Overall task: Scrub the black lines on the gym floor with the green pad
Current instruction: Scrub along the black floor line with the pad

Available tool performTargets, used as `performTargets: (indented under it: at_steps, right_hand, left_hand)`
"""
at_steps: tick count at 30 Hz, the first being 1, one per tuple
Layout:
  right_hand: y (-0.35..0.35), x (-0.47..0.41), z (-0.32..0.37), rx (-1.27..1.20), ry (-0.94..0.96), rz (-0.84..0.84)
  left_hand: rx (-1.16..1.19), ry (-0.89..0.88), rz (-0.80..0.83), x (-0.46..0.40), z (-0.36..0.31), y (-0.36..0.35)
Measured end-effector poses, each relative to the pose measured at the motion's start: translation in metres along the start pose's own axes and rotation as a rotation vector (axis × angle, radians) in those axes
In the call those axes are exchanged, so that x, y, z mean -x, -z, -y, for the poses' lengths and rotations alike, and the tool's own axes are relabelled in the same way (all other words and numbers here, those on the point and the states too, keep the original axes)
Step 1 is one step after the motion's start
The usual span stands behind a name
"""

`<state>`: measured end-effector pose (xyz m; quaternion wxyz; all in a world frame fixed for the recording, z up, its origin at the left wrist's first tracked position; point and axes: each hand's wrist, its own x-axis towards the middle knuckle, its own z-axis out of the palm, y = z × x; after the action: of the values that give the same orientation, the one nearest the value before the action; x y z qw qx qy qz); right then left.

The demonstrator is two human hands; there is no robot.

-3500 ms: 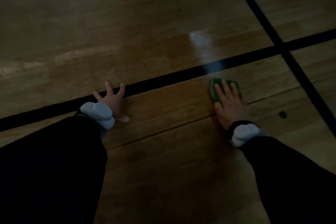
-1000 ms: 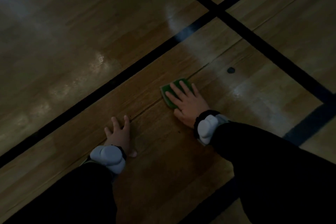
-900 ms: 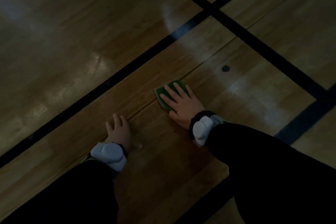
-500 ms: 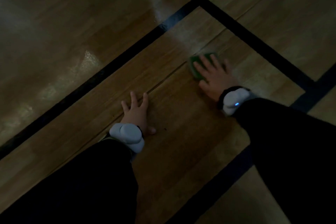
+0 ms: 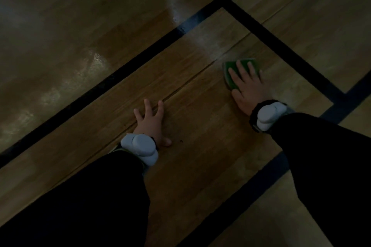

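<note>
While right hand [image 5: 246, 84] presses green pad [image 5: 230, 74] flat, left hand [image 5: 151, 124] splayed on gym floor [image 5: 190, 126], black lines [image 5: 112, 80] beside.

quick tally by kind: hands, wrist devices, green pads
hands: 2 (left hand, right hand)
wrist devices: 2 (left wrist device, right wrist device)
green pads: 1 (pad)
total: 5

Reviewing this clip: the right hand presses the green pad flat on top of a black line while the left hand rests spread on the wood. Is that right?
Not quite. In the head view the green pad under the right hand lies on bare wood, by a thin seam between boards, apart from the black lines. The rest holds: the right hand presses it flat, and the left hand rests spread on the wood.
</note>
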<state>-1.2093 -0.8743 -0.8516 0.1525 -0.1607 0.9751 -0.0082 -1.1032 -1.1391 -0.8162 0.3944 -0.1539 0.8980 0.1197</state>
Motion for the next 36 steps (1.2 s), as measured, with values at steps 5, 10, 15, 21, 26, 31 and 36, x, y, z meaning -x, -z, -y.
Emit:
performTargets:
  at_steps: [5,10,15,21,26,31,36]
  right_hand:
    - [-0.008,0.025,0.031,0.029,0.183,0.099]
    - [-0.020,0.061,0.066,0.082,0.407,0.150]
    - [-0.028,0.081,0.078,0.054,0.454,0.163]
    - [-0.034,0.089,0.047,0.009,0.413,0.120]
    - [-0.033,0.104,-0.011,0.009,0.185,0.084]
    - [-0.032,0.117,-0.029,0.070,0.003,0.074]
    - [-0.042,0.136,0.007,0.065,0.039,0.113]
  left_hand:
    - [-0.010,0.001,-0.005,-0.001,-0.001,0.001]
    - [0.018,0.024,-0.057,0.003,0.001,-0.006]
    - [0.055,0.048,-0.079,0.018,-0.005,-0.020]
    - [0.048,0.034,-0.082,0.034,-0.007,-0.035]
    - [0.039,0.025,-0.078,0.052,0.005,-0.042]
    - [0.039,0.012,-0.106,0.070,0.025,-0.052]
    - [0.051,0.007,-0.109,0.086,0.039,-0.065]
